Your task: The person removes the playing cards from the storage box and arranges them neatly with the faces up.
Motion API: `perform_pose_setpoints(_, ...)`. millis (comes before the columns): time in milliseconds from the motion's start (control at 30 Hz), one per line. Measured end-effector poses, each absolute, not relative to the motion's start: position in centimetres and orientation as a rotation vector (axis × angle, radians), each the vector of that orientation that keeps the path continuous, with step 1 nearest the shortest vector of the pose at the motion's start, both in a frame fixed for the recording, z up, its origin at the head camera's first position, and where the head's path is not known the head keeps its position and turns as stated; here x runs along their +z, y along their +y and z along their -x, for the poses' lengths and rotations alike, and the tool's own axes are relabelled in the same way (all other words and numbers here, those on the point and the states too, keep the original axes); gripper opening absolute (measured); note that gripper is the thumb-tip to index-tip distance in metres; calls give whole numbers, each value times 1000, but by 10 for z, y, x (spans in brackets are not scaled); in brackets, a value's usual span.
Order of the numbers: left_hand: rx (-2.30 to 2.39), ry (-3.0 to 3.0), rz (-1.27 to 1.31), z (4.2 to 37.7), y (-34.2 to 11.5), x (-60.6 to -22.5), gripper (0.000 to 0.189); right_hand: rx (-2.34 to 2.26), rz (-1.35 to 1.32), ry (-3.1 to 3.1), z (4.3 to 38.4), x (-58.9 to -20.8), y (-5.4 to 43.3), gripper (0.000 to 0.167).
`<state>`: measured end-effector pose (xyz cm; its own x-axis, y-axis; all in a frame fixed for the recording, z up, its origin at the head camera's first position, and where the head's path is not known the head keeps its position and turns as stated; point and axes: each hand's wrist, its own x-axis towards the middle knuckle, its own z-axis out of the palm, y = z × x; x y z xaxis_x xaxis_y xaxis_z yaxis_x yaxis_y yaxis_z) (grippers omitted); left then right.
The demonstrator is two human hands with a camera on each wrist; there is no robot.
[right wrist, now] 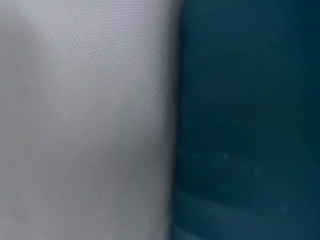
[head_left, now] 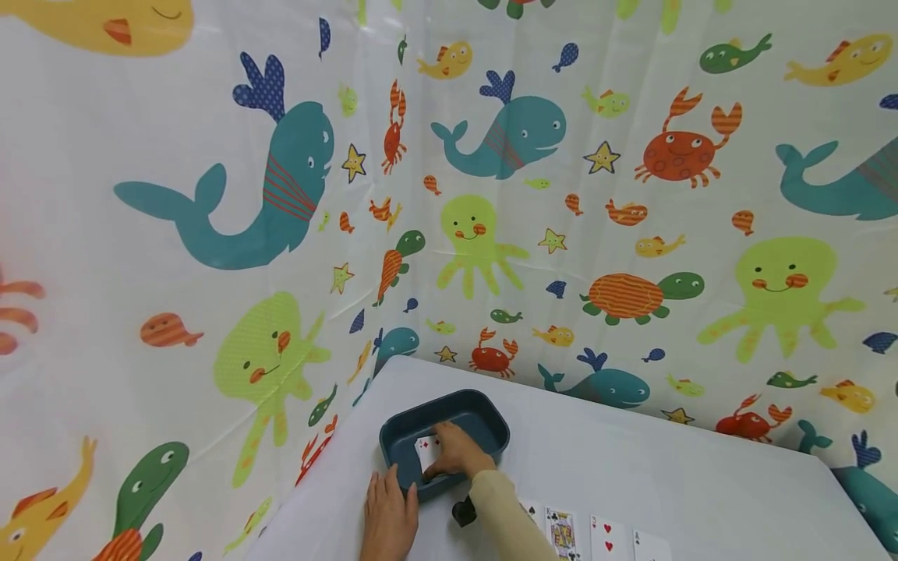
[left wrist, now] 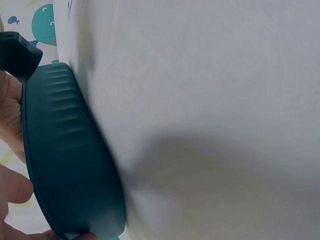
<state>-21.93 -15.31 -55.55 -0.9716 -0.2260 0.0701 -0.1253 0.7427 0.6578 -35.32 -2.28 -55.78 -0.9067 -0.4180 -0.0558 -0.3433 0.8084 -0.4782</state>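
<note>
A dark teal plastic bin (head_left: pixel 495 413) stands on the white table, with playing cards (head_left: pixel 424 450) inside; a red diamond shows on the top one. My right hand (head_left: pixel 457 452) reaches down into the bin and grips the cards between thumb and fingers, covering much of them. My left hand (head_left: pixel 390 514) rests against the near left end of the bin, fingers extended at the rim. In the left wrist view, left fingers (left wrist: pixel 17 186) touch the bin's edge beside its ribbed outer wall (left wrist: pixel 75 150). The right wrist view shows only the bin's wall (right wrist: pixel 245 120) beside white cloth.
Face-up cards lie in a row at the table's front, among them a king of clubs (head_left: pixel 562 534) and a two of hearts (head_left: pixel 607 538). A black camera (head_left: pixel 464 512) sits at my right wrist. A sea-animal curtain (head_left: pixel 561 257) hangs behind and left of the table.
</note>
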Motion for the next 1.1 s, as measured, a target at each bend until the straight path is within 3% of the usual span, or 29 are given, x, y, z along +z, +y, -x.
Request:
perform_pose_setpoints(533, -1057, -2807, -314, 220, -155, -558, 54, -699, 660, 2872, 350, -554, -22, 72)
perform_pose_setpoints(1100, -1033, -2814, -265, 238, -162, -562, 53, -784, 580, 2884, 360, -546, -21, 74)
